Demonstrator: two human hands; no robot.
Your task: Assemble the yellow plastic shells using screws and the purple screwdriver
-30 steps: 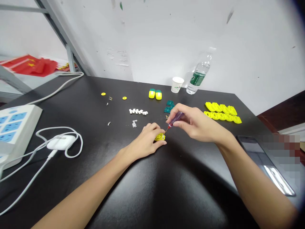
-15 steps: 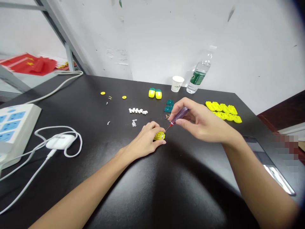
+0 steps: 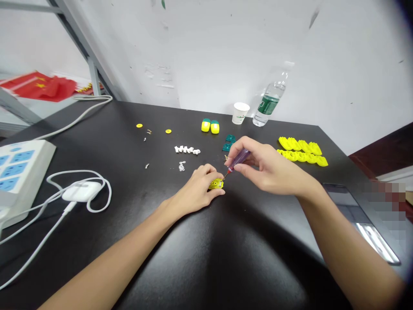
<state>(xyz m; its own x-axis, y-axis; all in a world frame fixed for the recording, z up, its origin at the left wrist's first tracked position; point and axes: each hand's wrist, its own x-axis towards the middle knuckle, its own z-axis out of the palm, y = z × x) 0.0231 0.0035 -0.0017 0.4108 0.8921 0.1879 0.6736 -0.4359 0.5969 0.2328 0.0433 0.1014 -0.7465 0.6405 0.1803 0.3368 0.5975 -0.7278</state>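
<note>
My left hand (image 3: 204,187) grips a small yellow plastic shell (image 3: 217,184) against the dark table, thumb on the near side and fingers on the far side. A screwdriver (image 3: 239,160) with a purple, red-ended handle is pinched in my right hand (image 3: 263,165). Its thin shaft slants down to the left, and the tip meets or hovers just over the shell; I cannot tell which. Behind my right fingers lie dark green plastic pieces (image 3: 229,138) and a few small brass-coloured bits (image 3: 226,158), partly hidden.
Rows of yellow shells (image 3: 300,150) lie at the right, beyond a phone (image 3: 355,215). White parts (image 3: 187,150), small rings (image 3: 182,166) and two yellow-green pieces (image 3: 210,126) sit farther back. A paper cup (image 3: 240,113) and bottle (image 3: 270,100) stand by the wall. Left: power strip (image 3: 19,176), cables.
My right hand has moved slightly left and down, bringing the screwdriver's tip closer onto the yellow shell. The left hand and shell stay in place.
</note>
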